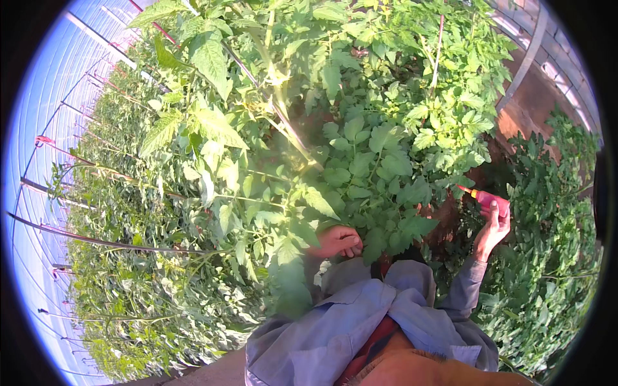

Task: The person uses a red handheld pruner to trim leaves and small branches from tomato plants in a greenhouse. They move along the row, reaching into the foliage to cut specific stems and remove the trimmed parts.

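My right hand (pixel 491 230) holds a small pink squeeze bottle (pixel 493 203) with a yellow collar and a thin red nozzle pointing left, beside the tomato foliage. Above my knees, my left hand (pixel 339 241) rests with its fingers curled, next to tomato leaves (pixel 376 164); whether anything lies inside its fingers cannot be seen. A thick tomato stem (pixel 289 125) with a few yellow flowers (pixel 275 79) rises in front of me, partly washed out by sunlight. Leaves hide part of my left forearm.
Dense rows of tomato plants (pixel 145 270) stand on the left and right (pixel 545 231). Strings and cords (pixel 120 176) run up among them. Greenhouse film (pixel 43 120) curves along the left. At the upper right are a block wall (pixel 562 53), a metal strip (pixel 526 62) and bare soil (pixel 531 108).
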Action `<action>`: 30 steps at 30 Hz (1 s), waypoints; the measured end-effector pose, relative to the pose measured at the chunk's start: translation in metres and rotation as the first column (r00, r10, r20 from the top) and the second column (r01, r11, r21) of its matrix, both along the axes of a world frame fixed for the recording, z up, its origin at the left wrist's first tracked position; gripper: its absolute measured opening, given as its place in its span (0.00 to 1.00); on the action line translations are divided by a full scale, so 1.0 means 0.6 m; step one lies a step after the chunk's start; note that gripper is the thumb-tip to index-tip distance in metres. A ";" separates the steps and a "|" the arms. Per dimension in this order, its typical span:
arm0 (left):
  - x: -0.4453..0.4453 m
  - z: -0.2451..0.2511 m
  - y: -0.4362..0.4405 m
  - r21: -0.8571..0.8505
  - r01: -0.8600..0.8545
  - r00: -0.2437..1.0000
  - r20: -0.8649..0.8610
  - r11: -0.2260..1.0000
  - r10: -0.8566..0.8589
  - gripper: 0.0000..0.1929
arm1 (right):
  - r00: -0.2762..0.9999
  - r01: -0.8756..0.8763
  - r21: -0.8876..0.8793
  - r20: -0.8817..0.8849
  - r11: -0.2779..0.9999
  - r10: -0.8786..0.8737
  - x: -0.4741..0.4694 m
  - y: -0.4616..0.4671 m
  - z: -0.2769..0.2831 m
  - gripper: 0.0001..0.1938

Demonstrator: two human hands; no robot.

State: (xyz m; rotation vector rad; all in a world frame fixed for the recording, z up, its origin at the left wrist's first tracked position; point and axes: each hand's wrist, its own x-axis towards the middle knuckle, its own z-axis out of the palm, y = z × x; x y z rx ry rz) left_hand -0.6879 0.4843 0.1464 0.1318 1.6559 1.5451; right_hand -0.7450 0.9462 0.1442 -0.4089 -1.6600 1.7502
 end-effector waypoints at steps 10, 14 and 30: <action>-0.040 0.004 0.012 0.257 -0.900 0.326 -0.140 0.352 0.935 0.22 | 0.812 -0.571 -0.286 -0.336 0.770 0.477 -0.227 -0.050 0.077 0.12; -0.063 0.010 0.061 0.268 -0.963 -0.046 -0.284 0.034 0.958 0.24 | 0.635 -0.773 -0.327 -0.387 0.544 0.669 -0.285 -0.102 0.085 0.11; -0.137 0.026 0.096 0.397 -0.889 -0.377 -0.357 -0.227 0.854 0.21 | 0.327 -0.901 -0.386 -0.301 0.199 0.896 -0.367 -0.261 0.103 0.10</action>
